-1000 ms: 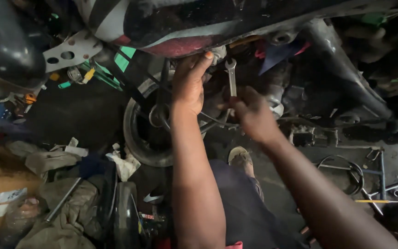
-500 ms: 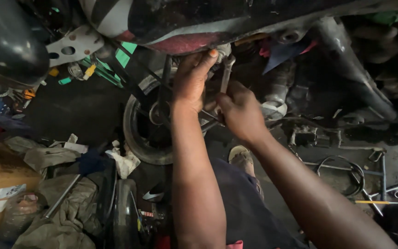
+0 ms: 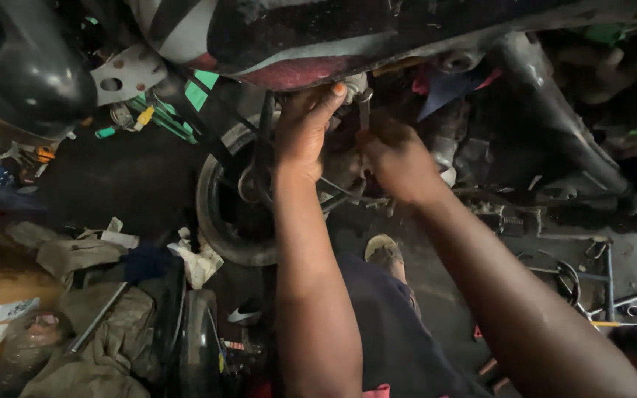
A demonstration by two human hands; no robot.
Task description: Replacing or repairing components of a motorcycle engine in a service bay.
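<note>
Right hand point(image 3: 399, 158) has slid up the spanner point(image 3: 365, 103), gripping it, left hand point(image 3: 305, 125) still cupping the fitting

Below me I see a dark, stained concrete floor point(image 3: 105, 177) crowded with clutter. On its left side lie crumpled grey rags point(image 3: 105, 335), a white rag point(image 3: 199, 262), a brown cardboard sheet point(image 3: 1, 284) with paper scraps on it, and a thin metal rod point(image 3: 97, 318). On the right, bare grey floor carries a wire ring point(image 3: 565, 276) and slim metal bars point(image 3: 632, 296).
</note>
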